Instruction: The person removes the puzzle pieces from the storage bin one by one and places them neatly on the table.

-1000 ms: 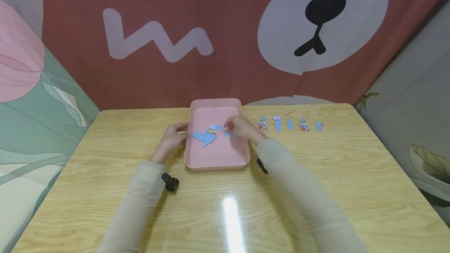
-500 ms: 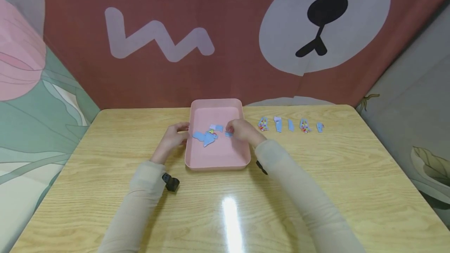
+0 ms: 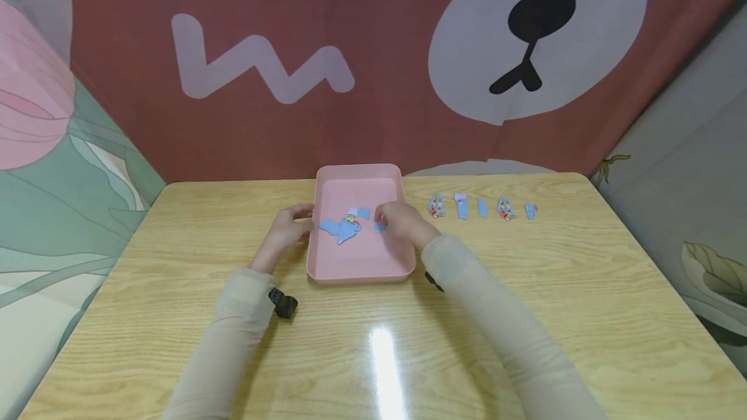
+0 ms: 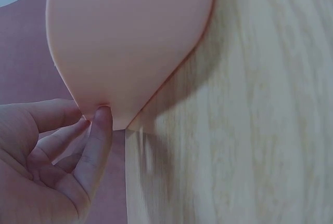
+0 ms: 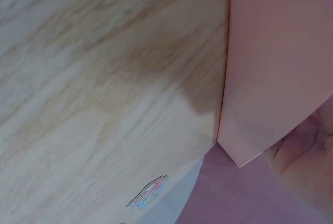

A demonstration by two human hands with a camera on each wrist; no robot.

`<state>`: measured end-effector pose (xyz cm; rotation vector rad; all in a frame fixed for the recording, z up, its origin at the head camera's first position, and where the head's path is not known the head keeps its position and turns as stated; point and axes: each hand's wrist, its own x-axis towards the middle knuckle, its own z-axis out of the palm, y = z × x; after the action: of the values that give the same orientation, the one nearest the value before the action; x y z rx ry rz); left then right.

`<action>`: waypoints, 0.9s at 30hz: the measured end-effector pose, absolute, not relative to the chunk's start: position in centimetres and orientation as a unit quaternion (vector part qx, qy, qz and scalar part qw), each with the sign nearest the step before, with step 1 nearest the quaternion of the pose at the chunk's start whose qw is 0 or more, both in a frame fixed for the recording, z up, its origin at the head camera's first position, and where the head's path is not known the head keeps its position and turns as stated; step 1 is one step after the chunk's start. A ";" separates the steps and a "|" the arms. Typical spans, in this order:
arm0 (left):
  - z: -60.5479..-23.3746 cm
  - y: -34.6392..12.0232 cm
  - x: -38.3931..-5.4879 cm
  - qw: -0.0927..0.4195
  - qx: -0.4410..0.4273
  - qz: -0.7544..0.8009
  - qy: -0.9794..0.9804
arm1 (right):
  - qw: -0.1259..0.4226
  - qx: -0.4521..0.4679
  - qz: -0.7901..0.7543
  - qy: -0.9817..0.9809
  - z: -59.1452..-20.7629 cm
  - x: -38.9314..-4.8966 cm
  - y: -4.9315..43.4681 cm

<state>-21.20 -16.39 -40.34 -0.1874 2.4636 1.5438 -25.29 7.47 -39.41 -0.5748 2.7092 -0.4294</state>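
A pink tray (image 3: pixel 362 264) stands on the wooden table, holding several flat, irregular light-blue pieces (image 3: pixel 347 230), some with coloured print. My left hand (image 3: pixel 290 227) grips the tray's left wall; in the left wrist view, fingers (image 4: pixel 99 135) press its outside near the rim. My right hand (image 3: pixel 403 220) reaches over the right wall, fingers curled down at a small blue piece (image 3: pixel 380 228) that they partly cover. In the right wrist view the tray wall hides those fingertips, and only part of the hand (image 5: pixel 307 167) shows.
Right of the tray, several flat pieces (image 3: pixel 506 207) lie in a row along the table's (image 3: pixel 233 206) back part. A red-brown printed cloth (image 3: pixel 385 128) hangs behind the table. Small black cameras (image 3: pixel 284 303) sit at the wrists.
My right hand has lowered slightly inside the tray, and the small blue piece under its fingers has shifted a little towards me. The left hand stays at the tray's wall.
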 end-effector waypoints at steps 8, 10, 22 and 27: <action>-40.3 -16.4 -21.1 0.117 -0.063 0.527 0.839 | 0.148 -0.216 -0.158 0.952 -39.7 -25.1 7.7; -40.4 -16.4 -21.1 0.117 -0.062 0.528 0.839 | 0.144 -0.219 -0.159 0.952 -39.7 -25.1 7.7; -40.3 -16.4 -21.2 0.114 -0.063 0.530 0.838 | 0.143 -0.228 -0.205 0.941 -39.6 -25.4 7.8; -40.4 -16.4 -21.1 0.115 -0.063 0.528 0.839 | 0.149 -0.214 -0.305 0.916 -39.3 -25.6 8.4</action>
<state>-21.12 -16.41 -40.38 -0.1845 2.4576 1.5475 -25.61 8.41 -39.27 -0.6158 2.6324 -0.8761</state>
